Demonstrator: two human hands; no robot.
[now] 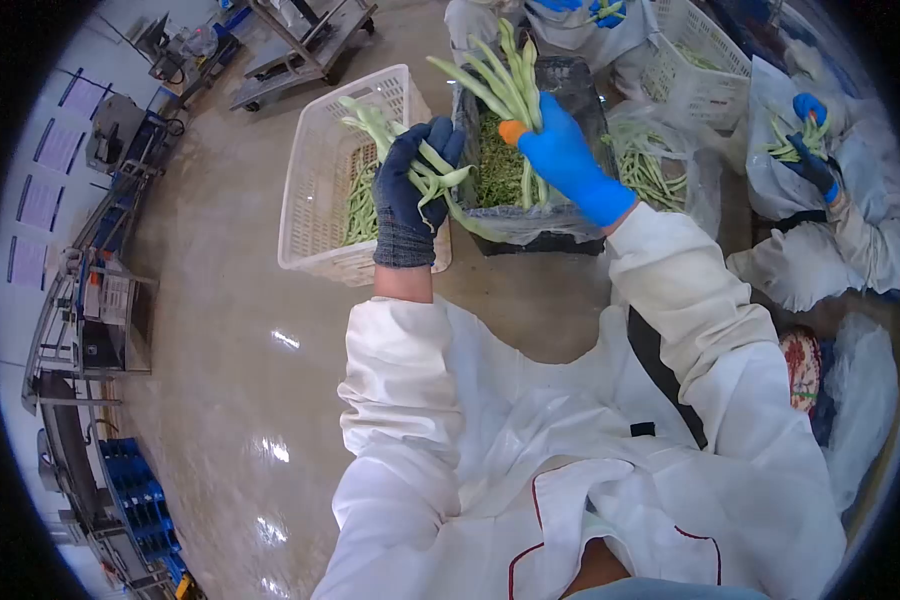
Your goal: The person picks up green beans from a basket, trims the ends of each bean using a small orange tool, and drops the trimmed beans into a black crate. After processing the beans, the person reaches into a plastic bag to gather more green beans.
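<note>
My left hand (pixel 410 190), in a dark glove, is closed around several green beans (pixel 370 125) whose ends stick out on both sides. In a blue glove with an orange thumb tip, my right hand (pixel 570 160) grips an upright bunch of long green beans (pixel 505 80). Below my right hand is a black crate (pixel 540 225) lined with plastic, with small green bean trimmings (pixel 497 165) inside. Behind my left hand stands a white perforated basket (pixel 305 170) holding more beans (pixel 360 205).
A clear plastic bag of beans (pixel 650 170) lies right of the crate. Co-workers sit opposite and at the right, one with gloved hands (pixel 812 150) holding beans. Another white basket (pixel 695 65) stands at the upper right. A metal cart (pixel 300 50) and machinery (pixel 110 310) are to the left.
</note>
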